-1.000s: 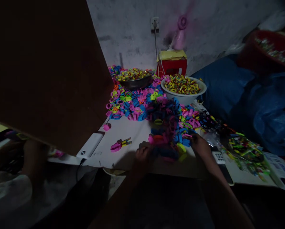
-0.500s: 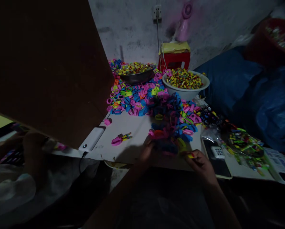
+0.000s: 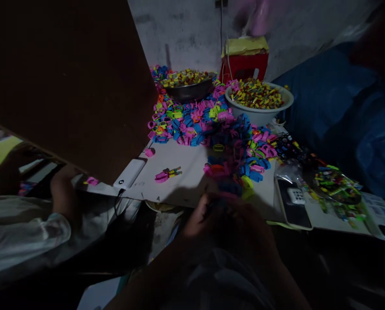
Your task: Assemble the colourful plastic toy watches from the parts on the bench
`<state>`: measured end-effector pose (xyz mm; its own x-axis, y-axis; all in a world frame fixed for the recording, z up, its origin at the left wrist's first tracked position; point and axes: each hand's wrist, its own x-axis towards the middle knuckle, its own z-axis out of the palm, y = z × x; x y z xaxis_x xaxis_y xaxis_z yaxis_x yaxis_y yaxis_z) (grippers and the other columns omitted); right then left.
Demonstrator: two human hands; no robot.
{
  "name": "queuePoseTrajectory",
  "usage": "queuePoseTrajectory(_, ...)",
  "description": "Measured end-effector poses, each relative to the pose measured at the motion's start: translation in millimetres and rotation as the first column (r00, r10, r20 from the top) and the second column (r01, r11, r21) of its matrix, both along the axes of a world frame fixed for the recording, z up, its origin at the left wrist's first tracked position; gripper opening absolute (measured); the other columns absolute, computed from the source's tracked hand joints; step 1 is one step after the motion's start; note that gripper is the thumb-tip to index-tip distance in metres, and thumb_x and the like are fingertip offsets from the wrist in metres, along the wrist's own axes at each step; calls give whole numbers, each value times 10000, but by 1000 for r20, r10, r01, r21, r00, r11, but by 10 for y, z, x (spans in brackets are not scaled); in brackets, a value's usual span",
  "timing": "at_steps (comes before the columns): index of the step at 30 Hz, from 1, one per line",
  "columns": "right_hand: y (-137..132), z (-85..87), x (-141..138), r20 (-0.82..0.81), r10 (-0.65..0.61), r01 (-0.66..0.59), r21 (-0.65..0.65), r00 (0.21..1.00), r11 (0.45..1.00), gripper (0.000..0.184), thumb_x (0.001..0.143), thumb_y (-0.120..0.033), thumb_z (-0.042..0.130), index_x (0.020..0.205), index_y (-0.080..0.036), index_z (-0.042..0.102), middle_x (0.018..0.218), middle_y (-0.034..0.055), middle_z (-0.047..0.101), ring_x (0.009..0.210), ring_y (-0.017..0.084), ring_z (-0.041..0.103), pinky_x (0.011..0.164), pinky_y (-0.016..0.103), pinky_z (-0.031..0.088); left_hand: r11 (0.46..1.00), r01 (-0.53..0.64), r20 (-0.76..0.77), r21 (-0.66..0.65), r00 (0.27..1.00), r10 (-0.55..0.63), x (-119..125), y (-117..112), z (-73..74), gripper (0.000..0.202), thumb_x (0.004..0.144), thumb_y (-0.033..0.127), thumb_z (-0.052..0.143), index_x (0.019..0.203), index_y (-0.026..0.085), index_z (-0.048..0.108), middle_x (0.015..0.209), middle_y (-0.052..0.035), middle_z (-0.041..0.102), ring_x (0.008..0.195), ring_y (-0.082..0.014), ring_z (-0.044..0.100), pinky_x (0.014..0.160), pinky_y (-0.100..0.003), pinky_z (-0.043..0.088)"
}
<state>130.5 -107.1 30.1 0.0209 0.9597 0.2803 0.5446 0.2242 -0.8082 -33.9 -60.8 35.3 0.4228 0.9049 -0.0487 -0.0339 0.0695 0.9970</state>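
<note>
My left hand [image 3: 200, 215] is closed at the table's front edge, its fingers curled inward. Close beside it, my right hand [image 3: 248, 217] is closed too and lies in deep shadow. The two hands meet over my lap around something dark that I cannot make out. Just beyond them lie shaded plastic pieces, among them a yellow-green piece [image 3: 247, 187] and a pink piece [image 3: 216, 170]. Left of the hands, a pink plastic piece with small yellow patterned sticks [image 3: 161, 177] rests on the white tabletop [image 3: 189, 165].
Behind the heap of coloured plastic pieces [image 3: 187, 129] stand a metal bowl [image 3: 189, 93] and a white basin [image 3: 260, 114], both full of small yellow-red parts. A brown board [image 3: 69, 86] rises at left, beside a power bank [image 3: 130, 174]. Another person's arm [image 3: 63, 193] shows beyond it. A phone [image 3: 294, 209] lies right.
My right hand has moved left and down to my left hand, bringing a small yellow-red part that is now hidden. The view has tilted downward and shifted slightly left.
</note>
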Motion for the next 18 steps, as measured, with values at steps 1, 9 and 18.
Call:
queuePoseTrajectory(1, -3, 26, 6, -1, -48, 48, -18, 999, 999, 334, 928, -345, 398, 1156, -248, 621, 1142, 73, 666, 1045, 217, 625, 869, 359, 520, 1000, 7, -21, 8, 1000, -7, -10, -9, 29, 486, 830, 446, 625, 1224, 195, 490, 1197, -84, 608, 1090, -222, 575, 916, -311, 470)
queuePoseTrajectory(9, -43, 35, -4, -21, -199, 196, -94, 980, 976, 248, 891, -414, 478, 911, -228, 641, 889, 60, 717, 796, 216, 674, 660, 300, 538, 998, -33, -201, 59, 979, 45, -67, -121, 189, 483, 736, 303, 741, 1180, 211, 574, 1194, -83, 647, 1112, -237, 594, 977, -345, 463)
queuePoseTrajectory(18, -118, -31, 0, 22, -191, 192, -118, 981, 974, 185, 906, -357, 473, 889, -240, 614, 859, 43, 707, 751, 199, 665, 615, 276, 526, 996, -63, -204, 65, 976, 75, -99, -155, 163, 495, 699, 301, 773, 1151, 198, 601, 1125, -84, 680, 1042, -216, 631, 889, -294, 502)
